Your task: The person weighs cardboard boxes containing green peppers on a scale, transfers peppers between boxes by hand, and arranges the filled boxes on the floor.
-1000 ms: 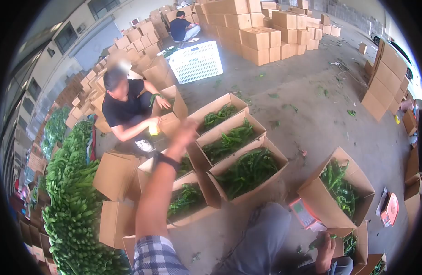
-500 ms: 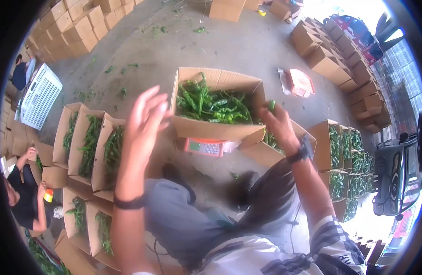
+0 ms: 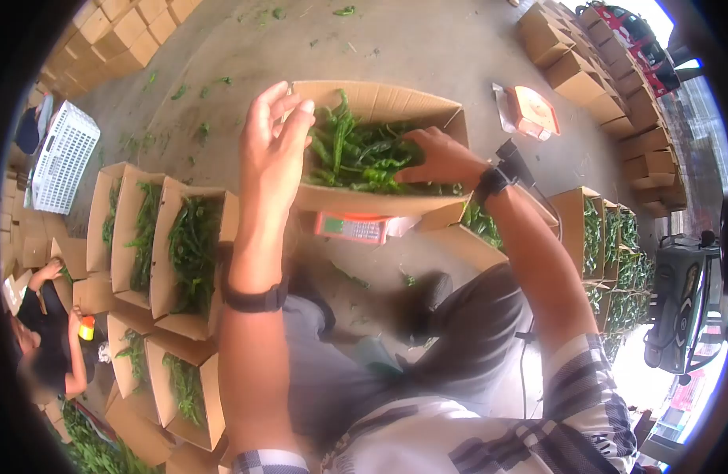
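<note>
An open cardboard box (image 3: 372, 99) holds a heap of long green peppers (image 3: 356, 150). At the box's left edge is my left hand (image 3: 277, 134), with its fingers apart and curved and nothing visible between them. Inside the right half of the box, my right hand (image 3: 439, 158) rests on the peppers with its fingers spread. Just below the box lies a red-edged scale with a keypad (image 3: 350, 228).
Boxes of peppers (image 3: 194, 253) stand at the left, more (image 3: 593, 237) at the right. A co-worker (image 3: 48, 332) holds a yellow item at far left. Also around: a white crate (image 3: 66, 158), an orange tray (image 3: 534, 112), and a black machine (image 3: 682, 308).
The view has swung from the left boxes to the box on the scale. My right hand has gone down onto the peppers, and the green pepper it held is no longer distinguishable.
</note>
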`<state>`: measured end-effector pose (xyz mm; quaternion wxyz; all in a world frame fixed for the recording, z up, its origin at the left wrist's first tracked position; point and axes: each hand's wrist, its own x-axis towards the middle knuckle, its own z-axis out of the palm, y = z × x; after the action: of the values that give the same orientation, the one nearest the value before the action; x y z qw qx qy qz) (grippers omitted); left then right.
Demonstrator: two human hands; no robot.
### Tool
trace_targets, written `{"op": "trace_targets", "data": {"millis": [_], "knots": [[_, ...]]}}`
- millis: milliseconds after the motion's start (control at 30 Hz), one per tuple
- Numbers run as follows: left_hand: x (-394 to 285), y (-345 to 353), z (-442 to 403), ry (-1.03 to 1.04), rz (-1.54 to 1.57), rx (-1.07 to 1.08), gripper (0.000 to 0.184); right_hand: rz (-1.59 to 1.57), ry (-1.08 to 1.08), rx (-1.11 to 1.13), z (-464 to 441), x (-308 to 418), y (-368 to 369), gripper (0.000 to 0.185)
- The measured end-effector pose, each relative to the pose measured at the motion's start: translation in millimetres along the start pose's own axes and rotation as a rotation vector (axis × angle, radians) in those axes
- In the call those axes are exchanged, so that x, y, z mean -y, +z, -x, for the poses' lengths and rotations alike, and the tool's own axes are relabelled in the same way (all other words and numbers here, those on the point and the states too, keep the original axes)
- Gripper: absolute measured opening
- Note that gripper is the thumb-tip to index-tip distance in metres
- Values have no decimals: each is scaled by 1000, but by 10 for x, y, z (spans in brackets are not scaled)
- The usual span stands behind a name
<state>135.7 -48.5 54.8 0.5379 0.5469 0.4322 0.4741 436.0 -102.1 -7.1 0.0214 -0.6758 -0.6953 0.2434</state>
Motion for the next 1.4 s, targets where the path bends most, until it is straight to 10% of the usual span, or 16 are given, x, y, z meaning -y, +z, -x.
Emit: {"op": "trace_targets", "data": {"millis": [333,667,967,1400], "knots": [[623,246,-443,139,-471,57,60,145,-16,31,9,-34,202,114],[1127,450,-545,23,-1026,255,97,75,-162,-107,23,151,381,63],[1159,763,-541,-63,-1136,245,73,-52,-142,-28,183,98,353,64],[1032,615,-729,142,-784,4,33,-358,-112,-533,453,-27,-113,58]]}}
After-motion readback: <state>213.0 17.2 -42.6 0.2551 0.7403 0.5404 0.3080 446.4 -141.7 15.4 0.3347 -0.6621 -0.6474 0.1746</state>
